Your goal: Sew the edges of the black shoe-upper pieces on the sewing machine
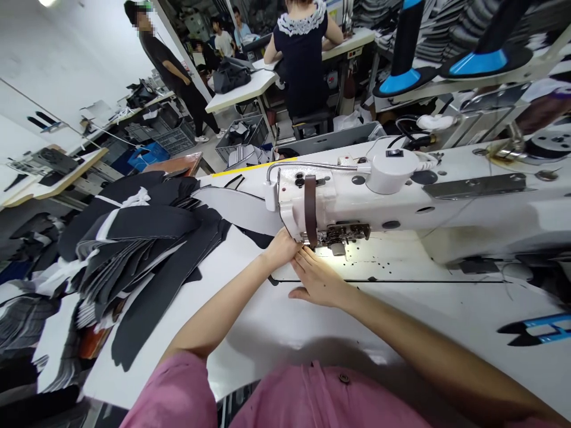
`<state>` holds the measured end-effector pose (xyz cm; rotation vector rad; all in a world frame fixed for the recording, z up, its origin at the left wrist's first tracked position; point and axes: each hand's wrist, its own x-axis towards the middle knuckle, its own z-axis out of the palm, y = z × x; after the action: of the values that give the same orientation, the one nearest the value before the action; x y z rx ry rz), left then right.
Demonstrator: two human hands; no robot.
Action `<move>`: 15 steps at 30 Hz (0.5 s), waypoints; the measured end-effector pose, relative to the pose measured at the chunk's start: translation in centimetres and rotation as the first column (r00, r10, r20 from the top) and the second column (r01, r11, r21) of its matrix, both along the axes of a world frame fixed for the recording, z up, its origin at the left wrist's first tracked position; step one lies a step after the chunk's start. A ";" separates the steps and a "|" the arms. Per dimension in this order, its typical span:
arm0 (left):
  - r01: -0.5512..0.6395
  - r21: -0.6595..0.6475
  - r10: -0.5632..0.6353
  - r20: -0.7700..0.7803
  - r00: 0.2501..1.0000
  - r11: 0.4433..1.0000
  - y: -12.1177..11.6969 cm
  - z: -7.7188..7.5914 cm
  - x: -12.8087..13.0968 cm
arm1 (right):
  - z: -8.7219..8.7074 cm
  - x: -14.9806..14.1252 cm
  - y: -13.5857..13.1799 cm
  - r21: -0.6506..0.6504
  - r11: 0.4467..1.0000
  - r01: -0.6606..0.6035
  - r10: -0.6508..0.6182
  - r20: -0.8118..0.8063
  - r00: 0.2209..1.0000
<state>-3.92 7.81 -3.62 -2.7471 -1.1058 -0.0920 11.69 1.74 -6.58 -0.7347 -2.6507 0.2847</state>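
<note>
Waiting at nine o'clock, tied stacks of dark fabric (138, 223) are judged still to be worked, while a pale grey piece (245, 208) is laid out at ten o'clock from the hands, beside the sewing machine (343, 205). Under its head the left hand (282, 246) is placed, its pinch hidden and untellable; the right hand (321, 282) is held flat, fingers together, thumb apart, with sewing judged under way and no finished seam discernible.

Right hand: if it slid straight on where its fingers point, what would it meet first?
Most likely the left hand, immediately ahead, though depth beside the sewing machine is hard to judge.
</note>
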 end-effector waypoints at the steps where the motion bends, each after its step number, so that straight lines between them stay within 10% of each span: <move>1: 0.008 -0.001 -0.008 0.003 1.000 1.000 0.1 0.0 -0.1 | 0.1 0.0 0.1 0.004 1.000 0.004 -0.004 -0.002 1.000; 12: 0.183 -0.050 -0.177 0.102 0.979 0.982 -0.6 0.3 0.1 | -0.9 0.3 -0.4 0.046 0.999 -0.019 0.022 -0.061 0.998; 15: 0.075 -0.013 -0.073 0.098 0.992 0.997 -1.5 1.9 -3.8 | -2.1 0.2 0.5 0.128 0.985 -0.114 0.141 -0.225 0.964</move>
<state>-7.68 6.31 -1.74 -2.8256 -1.0321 -0.2305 11.92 2.28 -8.63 -0.4636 -2.4702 0.2364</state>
